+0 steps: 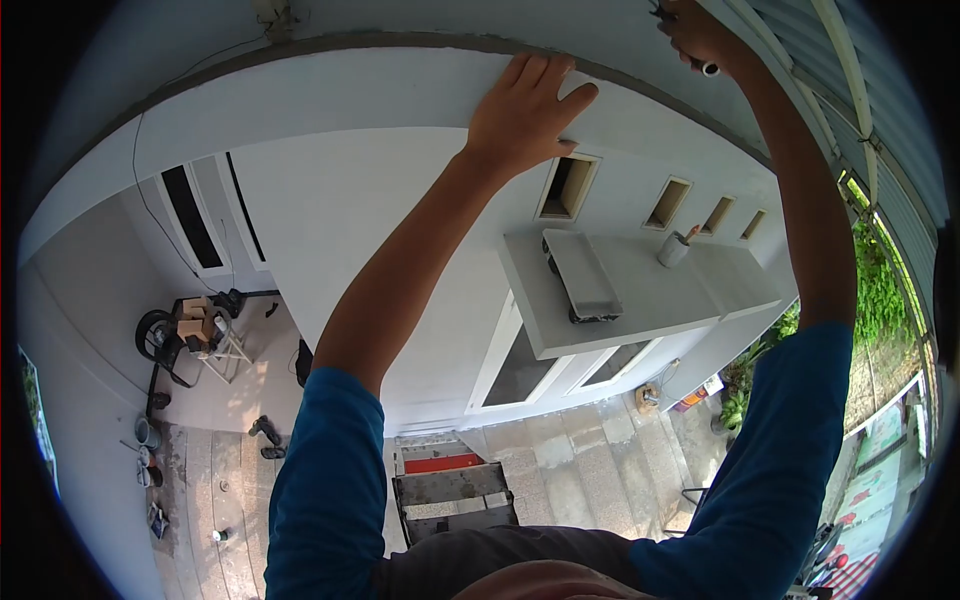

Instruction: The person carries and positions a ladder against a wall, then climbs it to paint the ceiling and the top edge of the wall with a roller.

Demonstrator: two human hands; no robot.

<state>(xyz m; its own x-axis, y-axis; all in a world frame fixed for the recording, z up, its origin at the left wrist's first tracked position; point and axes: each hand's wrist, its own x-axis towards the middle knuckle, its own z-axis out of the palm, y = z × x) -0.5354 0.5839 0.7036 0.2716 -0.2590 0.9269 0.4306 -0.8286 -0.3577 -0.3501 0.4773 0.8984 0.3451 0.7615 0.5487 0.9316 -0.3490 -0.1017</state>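
My left hand (522, 115) lies with spread fingers against the white wall band (400, 92), its fingertips at the grey strip (430, 41) along the band's upper edge. Higher up on the right, my right hand (697, 35) is closed round a tool (709, 69) with a round, hollow handle end. A dark part of the tool sticks out beyond the fingers at the top edge of the view. The rest of it is hidden by the hand.
Below, a white ledge (640, 290) holds a paint tray (582, 275) and a pot (674, 250) with a brush. Small wall openings (667, 203) sit above it. Far down are the tiled floor (570, 455), boxes (195, 320), buckets (147, 432) and shoes (265, 430). Roof beams (850, 70) run at upper right.
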